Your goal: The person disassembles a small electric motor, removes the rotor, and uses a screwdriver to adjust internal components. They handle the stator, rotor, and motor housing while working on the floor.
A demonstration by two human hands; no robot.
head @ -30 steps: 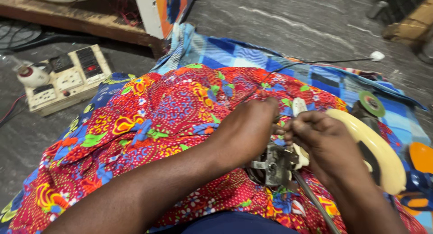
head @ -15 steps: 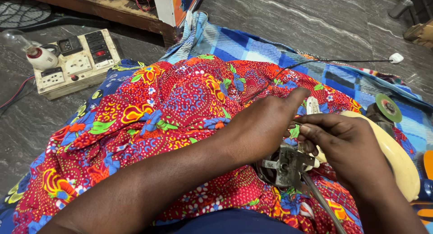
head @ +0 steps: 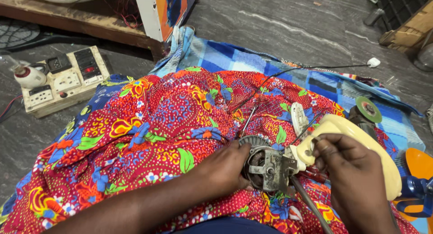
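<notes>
On the red flowered cloth (head: pixel 149 139) over the lap, the left hand (head: pixel 225 168) cups the small metal motor (head: pixel 266 164) from its left, while the right hand (head: pixel 347 171), nearer the cream plastic housing (head: pixel 361 144), pinches something thin just right of it.

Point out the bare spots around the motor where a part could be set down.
Free: red floral cloth left of the left hand, and grey floor above the blue checked cloth. Crowded: around the motor, right hand, cream housing, and grinding disc.
</notes>
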